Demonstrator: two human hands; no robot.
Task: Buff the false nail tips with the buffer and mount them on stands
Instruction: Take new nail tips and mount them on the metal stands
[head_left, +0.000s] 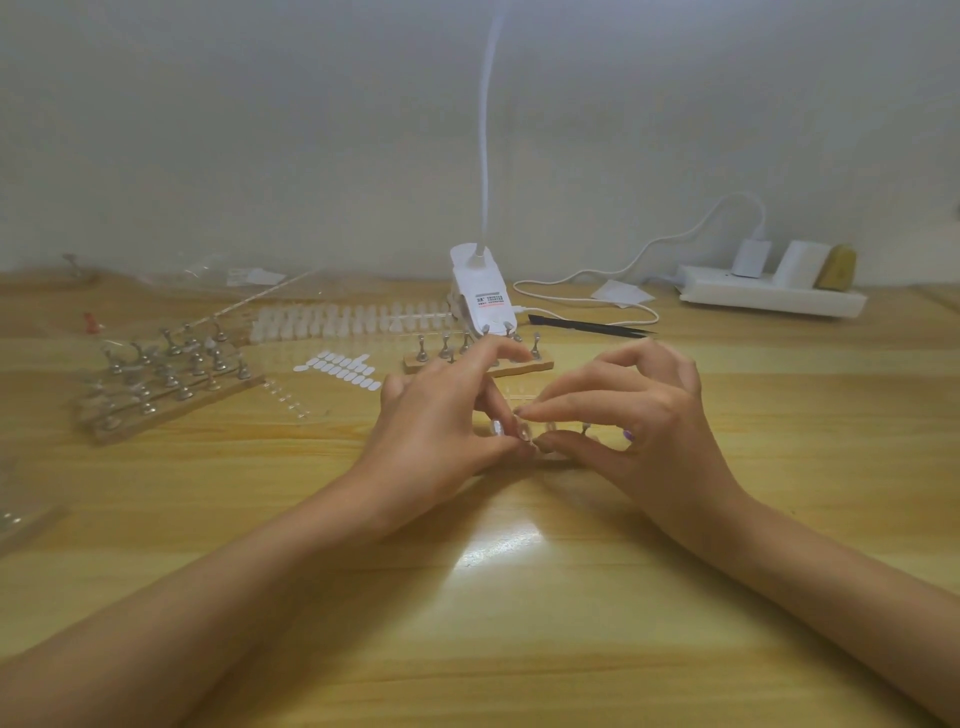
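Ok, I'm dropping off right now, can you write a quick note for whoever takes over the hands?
Left hand: fingertips pinch a small clear nail tip at table centre.
Right hand: thumb and forefinger pinch the same tip; what lies under it is hidden.
Loose tip rows lie farther back, left of the clip lamp. Holder strip sits behind the hands; stacked strips at left.
Done: mounted count unclear.
Left: mount this tip, then the rows. No buffer identifiable.

Left hand (441, 418) and right hand (644, 415) meeting, both grips pinching small clear piece (525, 432), forearms converging
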